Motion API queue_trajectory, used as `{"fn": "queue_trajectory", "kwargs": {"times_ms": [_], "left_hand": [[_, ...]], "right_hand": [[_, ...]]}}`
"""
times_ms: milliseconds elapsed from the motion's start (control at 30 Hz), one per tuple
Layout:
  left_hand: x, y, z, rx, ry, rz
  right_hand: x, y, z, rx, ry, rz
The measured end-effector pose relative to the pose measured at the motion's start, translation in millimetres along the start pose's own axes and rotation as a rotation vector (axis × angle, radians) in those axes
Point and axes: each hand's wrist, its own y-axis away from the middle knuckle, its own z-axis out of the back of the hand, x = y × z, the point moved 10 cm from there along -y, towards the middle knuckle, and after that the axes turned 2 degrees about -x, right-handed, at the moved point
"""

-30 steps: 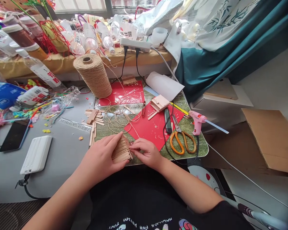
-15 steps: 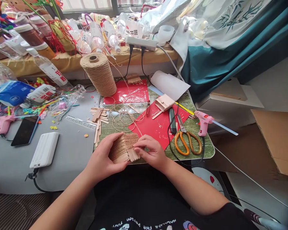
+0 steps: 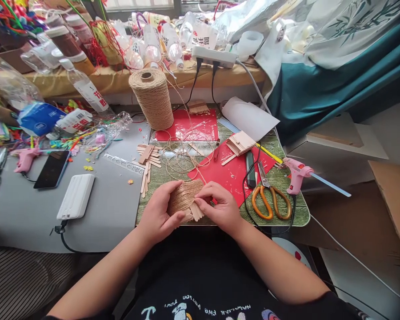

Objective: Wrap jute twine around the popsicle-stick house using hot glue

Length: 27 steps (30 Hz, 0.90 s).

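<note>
A small craft-stick piece wrapped in jute twine (image 3: 186, 194) is held over the table's front edge. My left hand (image 3: 162, 209) is closed around its left side, with the thumb along the bottom. My right hand (image 3: 220, 205) pinches at its right edge, where a strand of twine comes down from behind; the fingertips partly hide the strand. Bare rounded stick ends (image 3: 196, 212) show below the wrapping. Loose loops of twine (image 3: 176, 160) lie just beyond the hands, and the big twine spool (image 3: 152, 100) stands upright behind them.
To the right lie orange-handled scissors (image 3: 266, 200), a green utility knife (image 3: 250, 171) and a pink glue gun (image 3: 298, 173) with its cable. A small wooden box (image 3: 242, 143) sits on red paper (image 3: 231, 189). Loose sticks (image 3: 148, 160), a power bank (image 3: 76, 195) and a phone (image 3: 52, 169) are leftward.
The whole view has shifted, so the scene appears farther right. The wrapped piece is tilted differently in my hands, and my left thumb now covers more of its lower edge.
</note>
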Motion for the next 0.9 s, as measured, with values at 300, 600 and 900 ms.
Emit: {"fn": "queue_trajectory", "kwargs": {"times_ms": [300,600,900], "left_hand": [[2.2,1.7,0.7,-0.041,-0.006,0.060],[-1.7,4.0,0.2,-0.055,-0.088,0.063],[-37.7,0.1,-1.3,-0.015,-0.285,-0.079]], "right_hand": [[2.0,10.8,3.4,-0.025,0.031,0.087],[-6.4,16.5,8.3,-0.088,0.030,0.068],[-17.9,22.2,13.9,0.037,0.038,0.038]]}}
